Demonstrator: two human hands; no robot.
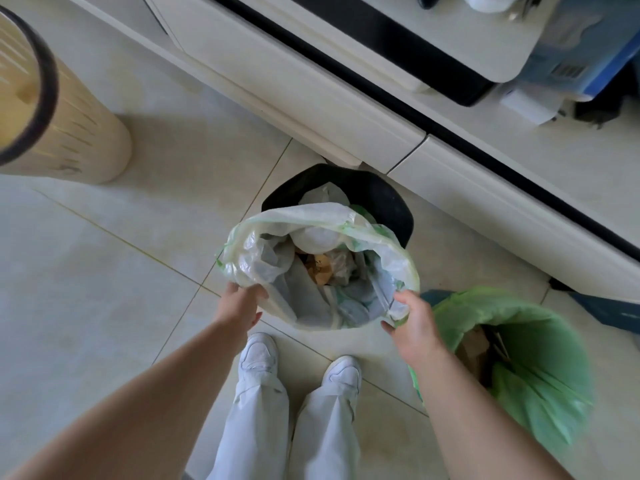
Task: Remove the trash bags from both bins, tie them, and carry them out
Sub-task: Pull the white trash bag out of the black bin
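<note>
Both hands pinch the rim of a pale trash bag (322, 271), left hand (242, 304) and right hand (414, 327) on opposite sides, before a black bin (388, 202), a green-bagged bin (526, 368) just beside

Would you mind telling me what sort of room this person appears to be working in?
Probably a room in a home, perhaps a living area or kitchen. It has a pale tiled floor, a long cream cabinet with a black bin at its foot, and a tall cream cylindrical appliance standing nearby.
</note>
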